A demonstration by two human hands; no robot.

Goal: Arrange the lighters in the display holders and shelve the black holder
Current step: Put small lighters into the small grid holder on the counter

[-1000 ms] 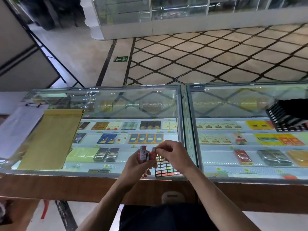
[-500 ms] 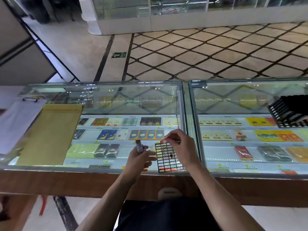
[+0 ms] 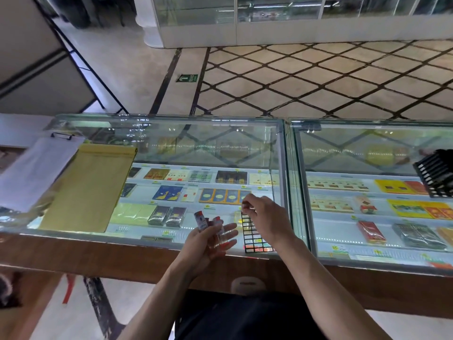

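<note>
A black grid display holder [image 3: 255, 238] lies flat on the glass counter near its front edge, with a few coloured lighters in its nearest rows. My right hand [image 3: 266, 219] hovers over the holder's far end, fingertips pinching a small lighter [image 3: 244, 205]. My left hand [image 3: 208, 241] is palm up just left of the holder and holds a few red-and-white lighters [image 3: 201, 220]. A second black holder [image 3: 435, 176] stands tilted at the counter's right edge.
The glass display counter [image 3: 285, 168] holds cigarette packs on shelves below. A yellow envelope [image 3: 90, 187] and a white clipboard [image 3: 34, 170] lie on its left part. A wooden ledge [image 3: 98, 256] runs along the front edge.
My right hand moved from my left hand to the holder's far end with one lighter. My left hand opened, palm up, with the remaining lighters on it.
</note>
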